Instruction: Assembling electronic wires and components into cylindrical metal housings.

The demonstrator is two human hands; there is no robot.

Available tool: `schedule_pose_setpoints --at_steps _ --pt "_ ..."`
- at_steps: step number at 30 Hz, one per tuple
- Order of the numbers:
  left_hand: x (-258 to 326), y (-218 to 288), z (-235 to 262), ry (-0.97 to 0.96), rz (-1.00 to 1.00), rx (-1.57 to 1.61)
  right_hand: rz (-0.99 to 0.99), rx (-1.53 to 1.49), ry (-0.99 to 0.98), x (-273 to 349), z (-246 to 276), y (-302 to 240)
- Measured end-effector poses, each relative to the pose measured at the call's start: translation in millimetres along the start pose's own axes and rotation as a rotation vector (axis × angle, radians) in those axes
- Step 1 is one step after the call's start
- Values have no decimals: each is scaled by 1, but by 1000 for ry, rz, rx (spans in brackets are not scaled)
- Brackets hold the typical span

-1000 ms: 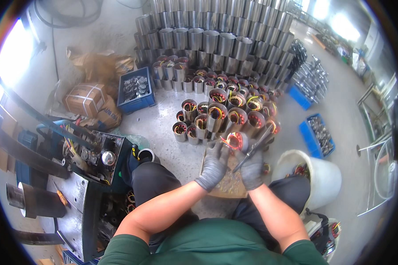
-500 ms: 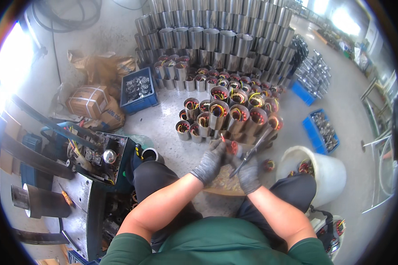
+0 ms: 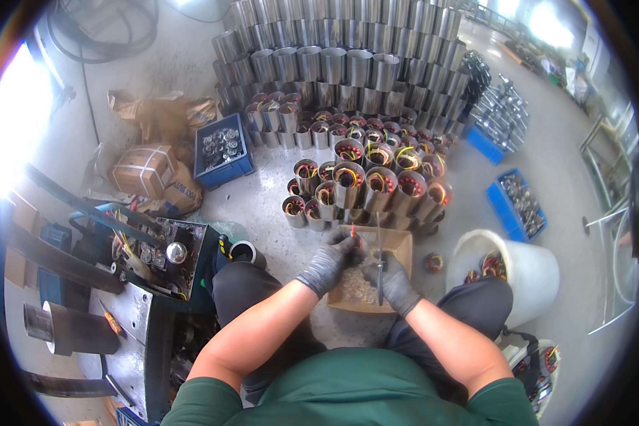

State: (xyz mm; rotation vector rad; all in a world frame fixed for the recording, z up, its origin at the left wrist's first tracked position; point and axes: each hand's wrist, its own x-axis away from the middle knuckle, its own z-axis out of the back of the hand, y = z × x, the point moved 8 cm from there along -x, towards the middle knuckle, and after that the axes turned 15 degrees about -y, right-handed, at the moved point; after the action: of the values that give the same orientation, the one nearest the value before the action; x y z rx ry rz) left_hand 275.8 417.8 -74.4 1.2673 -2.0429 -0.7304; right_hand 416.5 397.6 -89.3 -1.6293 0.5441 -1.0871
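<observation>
My left hand (image 3: 334,260), in a grey glove, is closed round a small part with red on it (image 3: 355,238); fingers cover most of it, so its kind is unclear. My right hand (image 3: 393,285), gloved alike, grips a long thin dark tool (image 3: 380,280), which stands almost upright in the picture; its exact kind does not show. Both hands are held over a shallow cardboard box (image 3: 397,247) with small scraps in its bottom. Just beyond stand metal cylinders (image 3: 348,186) with red pieces and yellow wires inside. A wound coil core (image 3: 433,263) lies right of the box.
A white bucket (image 3: 536,277) holding wound cores stands by my right knee. Blue crates (image 3: 508,231) of metal parts lie at right, another blue crate (image 3: 224,170) at left. Stacked steel cylinders (image 3: 358,67) rise behind. A machine (image 3: 184,248) stands by my left knee.
The tool in my right hand has swung from a slant to nearly upright. My hands have moved apart and a little lower, and more of the cardboard box shows.
</observation>
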Motion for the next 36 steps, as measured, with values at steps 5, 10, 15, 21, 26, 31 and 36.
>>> schedule_pose_setpoints --at_steps 5,10,15,21,26,31,36 --pt "1 -6 22 8 22 -7 314 262 -148 9 -4 -24" --pt "3 -5 25 19 84 -229 108 521 -206 17 -5 -32" --pt "9 -2 9 59 120 -410 175 468 -192 18 -1 -28" --pt "3 -17 14 59 195 -719 -190 74 -353 16 -8 8" --pt "4 -25 3 -6 358 -902 -284 -142 -392 14 -16 30" --pt "2 -27 3 -59 390 -977 -344 -214 -380 15 -8 46" --pt "-1 -35 7 -81 425 -1004 -362 -474 -373 11 -8 77"
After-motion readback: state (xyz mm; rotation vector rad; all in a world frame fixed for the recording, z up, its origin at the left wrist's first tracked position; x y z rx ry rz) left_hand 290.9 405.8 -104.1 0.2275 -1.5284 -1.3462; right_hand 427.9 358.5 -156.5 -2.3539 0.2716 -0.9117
